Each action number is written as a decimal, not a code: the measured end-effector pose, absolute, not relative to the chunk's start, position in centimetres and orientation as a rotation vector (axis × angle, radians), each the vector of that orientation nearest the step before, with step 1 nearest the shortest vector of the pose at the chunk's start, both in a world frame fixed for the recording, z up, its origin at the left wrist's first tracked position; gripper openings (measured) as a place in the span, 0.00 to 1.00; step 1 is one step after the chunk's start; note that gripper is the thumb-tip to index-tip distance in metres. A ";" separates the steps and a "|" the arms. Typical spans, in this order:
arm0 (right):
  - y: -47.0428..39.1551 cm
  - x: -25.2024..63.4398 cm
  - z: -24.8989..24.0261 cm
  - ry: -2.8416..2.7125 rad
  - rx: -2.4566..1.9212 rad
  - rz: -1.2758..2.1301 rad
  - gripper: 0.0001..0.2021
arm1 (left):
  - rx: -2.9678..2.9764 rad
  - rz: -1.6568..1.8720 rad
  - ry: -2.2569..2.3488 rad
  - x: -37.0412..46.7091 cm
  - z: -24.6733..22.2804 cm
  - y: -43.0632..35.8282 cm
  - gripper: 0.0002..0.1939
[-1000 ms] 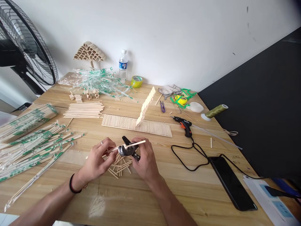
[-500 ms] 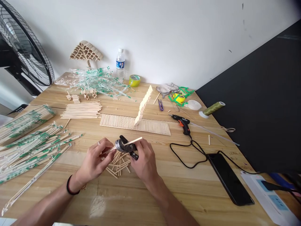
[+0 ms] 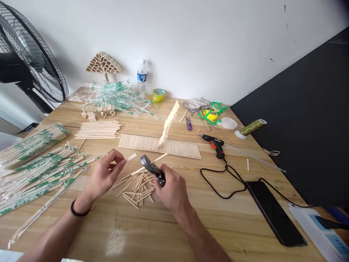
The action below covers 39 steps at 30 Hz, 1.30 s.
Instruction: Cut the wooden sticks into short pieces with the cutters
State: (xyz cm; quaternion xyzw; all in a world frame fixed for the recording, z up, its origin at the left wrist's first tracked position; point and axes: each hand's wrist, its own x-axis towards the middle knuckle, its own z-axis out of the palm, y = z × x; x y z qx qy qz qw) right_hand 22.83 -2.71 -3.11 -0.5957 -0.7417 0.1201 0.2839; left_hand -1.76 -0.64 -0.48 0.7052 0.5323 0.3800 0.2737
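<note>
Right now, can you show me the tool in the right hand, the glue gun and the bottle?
Tool (image 3: 153, 169): head view, middle of its body.
Glue gun (image 3: 217, 142): head view, black body.
Bottle (image 3: 142, 77): head view, blue label.

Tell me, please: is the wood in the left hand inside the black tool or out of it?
Out: the wood ends short of the black tool, with tabletop showing between them.

The near worktop (image 3: 152, 233) offers passing room; farther off, the stick pile (image 3: 139, 183) and raised panel (image 3: 169, 124) stand in the way.
</note>
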 end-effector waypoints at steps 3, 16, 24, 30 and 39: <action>-2.7 23.0 -3.1 -1.999 -1.635 0.343 0.03 | 1.947 0.981 1.566 -2.3 -1.0 0.1 0.10; -3.0 22.2 -1.7 -2.153 -1.813 0.561 0.03 | 2.205 1.069 1.434 -1.6 -1.2 -0.8 0.15; -3.9 20.9 -0.6 -2.269 -1.790 0.696 0.08 | 2.485 1.114 1.026 0.8 -0.6 -2.8 0.19; -4.3 20.4 -0.5 -2.311 -1.759 0.735 0.12 | 2.568 1.084 1.000 0.9 -1.1 -2.6 0.13; -4.4 20.4 -0.7 -2.327 -1.782 0.668 0.09 | 2.532 1.062 1.065 1.1 -1.2 -2.6 0.11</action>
